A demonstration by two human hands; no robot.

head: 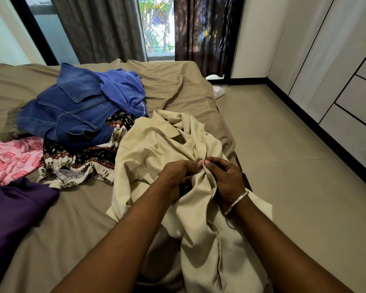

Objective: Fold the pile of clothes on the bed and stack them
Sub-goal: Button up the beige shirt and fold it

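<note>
Daylight is coming through a window (156, 28) between dark grey curtains (97, 26) at the far end of the room, and a bed covered with a wrinkled taupe sheet (173, 81) is filling the left and middle of the view. White cupboard doors with black edging (336, 70) are running along the right wall above a beige floor (294, 155).

A crumpled cream button-up shirt with a collar (156, 144) is lying at the near right edge of the bed, its lower part trailing toward the camera. Both hands are meeting on its front placket. The left hand (175, 176) is gripping the cream fabric with curled fingers, and the right hand (224, 176), with a silver metal bangle (238, 201) sitting on its wrist, is pinching the shirt's edge between thumb and fingers; the two thumbs are almost touching.

To the left of the shirt, the unfolded pile is sitting on the bed: a blue denim garment (72, 111) is resting on top, a bright blue soft garment (123, 89) is lying against its far right side, and a black, white and red patterned cloth (82, 161) is spreading out underneath, touching the shirt's left side. A pink patterned cloth (11, 159) is lying at the left edge, and a dark purple garment (13, 208) is lying nearer the camera, just beside it.
</note>
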